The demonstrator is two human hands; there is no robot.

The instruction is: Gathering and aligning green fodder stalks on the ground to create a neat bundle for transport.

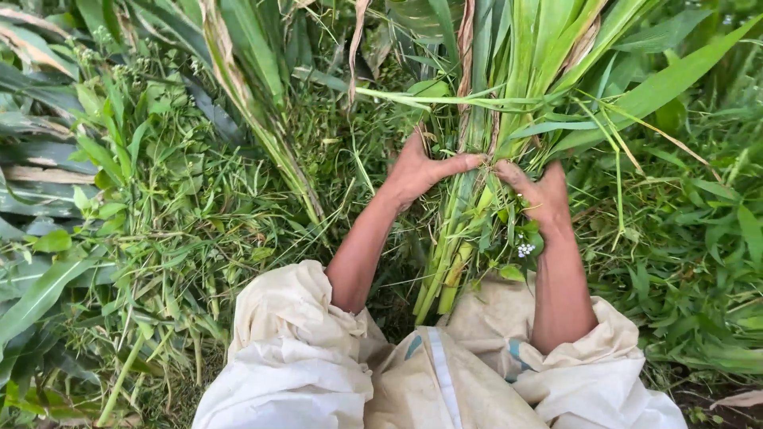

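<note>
A thick bundle of long green stalks and leaves (465,230) stands upright between my two hands. My left hand (420,171) wraps around its left side, thumb laid across the front. My right hand (540,192) grips the right side, fingers pressed into the leaves. The stalk bases run down toward my lap, pale green and cut. A small sprig with tiny white flowers (524,250) sits under my right wrist. Both cream sleeves (294,342) are pushed up to the elbows.
Dense weeds and low grass (183,222) cover the ground on the left. Broad-leaved plants (691,230) fill the right side. Tall leaf blades and dry brown strips (238,71) rise at the back. Cut stems (127,373) lie at the lower left.
</note>
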